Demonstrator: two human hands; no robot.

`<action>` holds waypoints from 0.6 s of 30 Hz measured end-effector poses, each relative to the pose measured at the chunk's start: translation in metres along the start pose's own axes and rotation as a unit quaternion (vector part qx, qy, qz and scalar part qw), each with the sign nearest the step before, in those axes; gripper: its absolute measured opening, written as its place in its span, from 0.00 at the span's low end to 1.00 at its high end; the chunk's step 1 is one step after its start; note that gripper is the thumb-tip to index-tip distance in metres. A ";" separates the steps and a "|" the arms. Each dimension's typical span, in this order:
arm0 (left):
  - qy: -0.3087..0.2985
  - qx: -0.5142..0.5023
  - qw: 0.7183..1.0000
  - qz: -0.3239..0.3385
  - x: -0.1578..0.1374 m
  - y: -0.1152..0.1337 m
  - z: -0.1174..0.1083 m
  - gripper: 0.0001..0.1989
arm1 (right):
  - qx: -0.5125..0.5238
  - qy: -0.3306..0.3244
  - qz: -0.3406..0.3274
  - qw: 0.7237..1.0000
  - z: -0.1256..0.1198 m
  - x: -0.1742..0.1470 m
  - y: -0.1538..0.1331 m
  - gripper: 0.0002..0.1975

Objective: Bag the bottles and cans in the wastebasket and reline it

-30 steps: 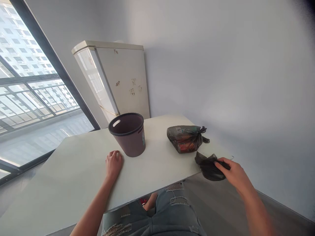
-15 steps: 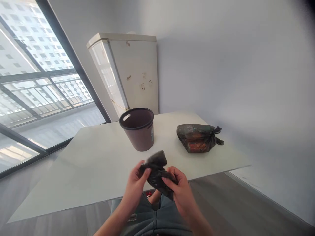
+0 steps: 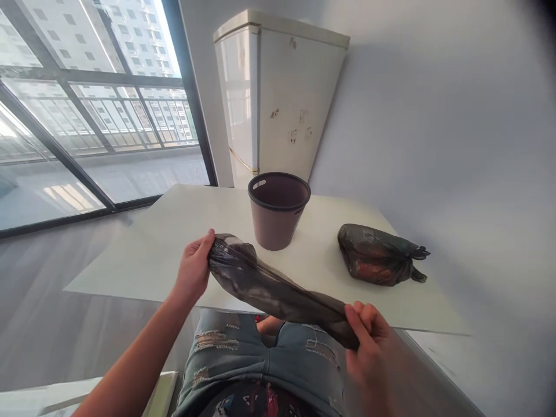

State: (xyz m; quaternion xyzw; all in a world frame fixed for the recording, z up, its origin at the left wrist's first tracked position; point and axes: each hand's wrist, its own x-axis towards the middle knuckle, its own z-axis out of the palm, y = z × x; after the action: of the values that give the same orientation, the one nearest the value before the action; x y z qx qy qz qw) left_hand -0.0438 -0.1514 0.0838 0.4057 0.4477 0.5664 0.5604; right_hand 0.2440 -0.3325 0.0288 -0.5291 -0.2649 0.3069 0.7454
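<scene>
A thin black plastic garbage bag is stretched lengthwise between my two hands, above the table's near edge. My left hand pinches its left end, and my right hand grips the other end, lower and to the right. Just beyond the bag stands a brown trash can with a dark rim and a handle slot, upright on the table. To its right lies a tied, filled black bag, with something orange-red showing through; neither hand touches it.
The white table spreads before me, its near edge close to my legs. Behind it stands an old white refrigerator against the wall. Glass doors are on the left. A pale object sits at the lower left.
My hands have moved apart, and the bunched-up bag is now drawn out long between them. The view has shifted, so the table and trash can appear further right.
</scene>
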 end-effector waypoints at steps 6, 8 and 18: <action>-0.085 0.117 0.976 0.160 -0.002 0.012 -0.031 0.15 | -0.078 0.035 -0.121 0.989 -0.003 0.000 -0.001 0.29; -0.194 0.233 0.937 0.174 -0.018 0.011 -0.023 0.19 | -0.106 -0.027 -0.126 0.986 -0.002 -0.003 0.002 0.27; -0.426 0.332 0.836 0.095 -0.056 0.001 -0.008 0.24 | -0.083 -0.103 -0.109 0.985 0.029 -0.010 0.001 0.27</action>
State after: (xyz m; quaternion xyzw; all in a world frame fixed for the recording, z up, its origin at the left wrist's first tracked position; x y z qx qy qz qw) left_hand -0.0494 -0.2074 0.0852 0.8093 0.2850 0.2048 0.4709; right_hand 0.2159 -0.3219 0.0353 -0.5230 -0.4210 0.2536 0.6964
